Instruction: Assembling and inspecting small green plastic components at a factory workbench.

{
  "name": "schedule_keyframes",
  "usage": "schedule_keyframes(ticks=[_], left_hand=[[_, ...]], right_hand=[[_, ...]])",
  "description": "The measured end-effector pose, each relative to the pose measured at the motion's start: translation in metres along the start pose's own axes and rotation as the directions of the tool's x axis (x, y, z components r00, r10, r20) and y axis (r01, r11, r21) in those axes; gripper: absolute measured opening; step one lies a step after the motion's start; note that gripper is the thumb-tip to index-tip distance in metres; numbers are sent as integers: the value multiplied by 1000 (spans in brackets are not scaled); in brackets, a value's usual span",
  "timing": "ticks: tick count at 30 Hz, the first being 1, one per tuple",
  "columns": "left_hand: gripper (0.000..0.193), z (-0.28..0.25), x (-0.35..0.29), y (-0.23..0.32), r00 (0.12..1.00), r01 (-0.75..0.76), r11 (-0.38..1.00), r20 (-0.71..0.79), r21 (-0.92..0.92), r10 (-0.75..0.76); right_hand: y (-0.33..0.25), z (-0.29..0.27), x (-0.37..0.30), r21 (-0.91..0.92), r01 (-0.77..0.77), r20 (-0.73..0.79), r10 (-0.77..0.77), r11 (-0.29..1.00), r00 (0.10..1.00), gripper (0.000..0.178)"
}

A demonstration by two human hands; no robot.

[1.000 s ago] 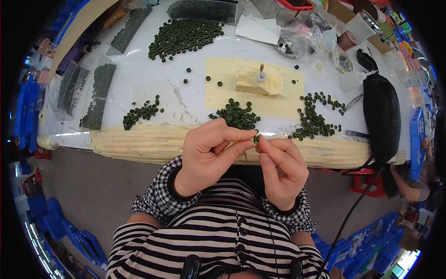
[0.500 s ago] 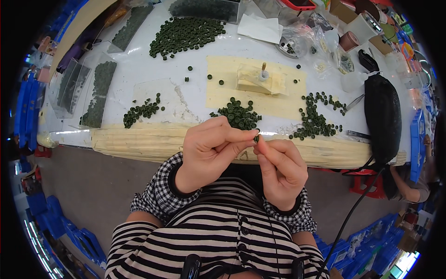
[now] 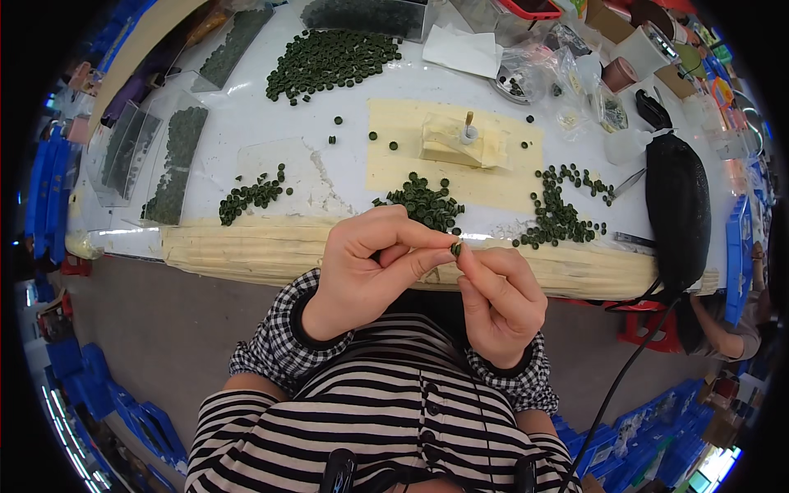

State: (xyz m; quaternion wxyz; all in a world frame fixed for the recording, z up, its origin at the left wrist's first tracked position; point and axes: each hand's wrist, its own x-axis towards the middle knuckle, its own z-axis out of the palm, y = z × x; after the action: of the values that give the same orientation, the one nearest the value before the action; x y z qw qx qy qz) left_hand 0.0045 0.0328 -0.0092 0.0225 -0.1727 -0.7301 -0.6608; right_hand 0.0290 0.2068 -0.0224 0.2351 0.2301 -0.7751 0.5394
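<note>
Your left hand [image 3: 362, 267] and right hand [image 3: 500, 300] are up together just in front of your chest, below the near edge of the table. Both are pinched narrow, thumb and forefinger tips closing on one small dark green bead [image 3: 455, 247]. It sits right where the fingertips meet, so neither hand is nearer; both touch it. It looks like a short, stubby ring or disc, too small to read its axis for sure. The other fingers on both hands are curled in loosely.

Straight ahead, past your knuckles, a little heap of the same green beads [image 3: 426, 202] lies on a pale yellow sheet [image 3: 493, 177], matte and flat. On that sheet stands a cream block with a small upright peg [image 3: 466, 130]. To your right a looser scatter of beads [image 3: 559, 214]; to your left a small cluster [image 3: 251, 194] on the white table [image 3: 246, 115], and a big spread [image 3: 329, 59] farther back. Clear plastic trays [image 3: 173, 156] of green pieces sit at far left. A black pouch [image 3: 678, 205] lies at your right.
</note>
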Motion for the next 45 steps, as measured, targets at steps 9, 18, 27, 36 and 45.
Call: schedule_keyframes(ticks=[9, 18, 27, 36, 45], left_hand=[[15, 1, 0, 1, 998, -62, 995, -3, 82, 62], [13, 0, -1, 2, 1000, -3, 999, 10, 35, 2], [14, 0, -3, 0, 1000, 9, 1000, 11, 0, -9], [15, -2, -3, 0, 1000, -21, 999, 11, 25, 21], [16, -3, -4, -2, 1000, -22, 1000, 9, 10, 22]], right_hand=[[-1, 0, -5, 76, -71, 29, 69, 995, 997, 31], [3, -2, -5, 87, -44, 57, 39, 995, 998, 28], [4, -1, -6, 77, -28, 60, 23, 997, 998, 28], [7, 1, -4, 66, 18, 44, -21, 998, 999, 31], [6, 1, -2, 41, 46, 34, -47, 998, 998, 33]])
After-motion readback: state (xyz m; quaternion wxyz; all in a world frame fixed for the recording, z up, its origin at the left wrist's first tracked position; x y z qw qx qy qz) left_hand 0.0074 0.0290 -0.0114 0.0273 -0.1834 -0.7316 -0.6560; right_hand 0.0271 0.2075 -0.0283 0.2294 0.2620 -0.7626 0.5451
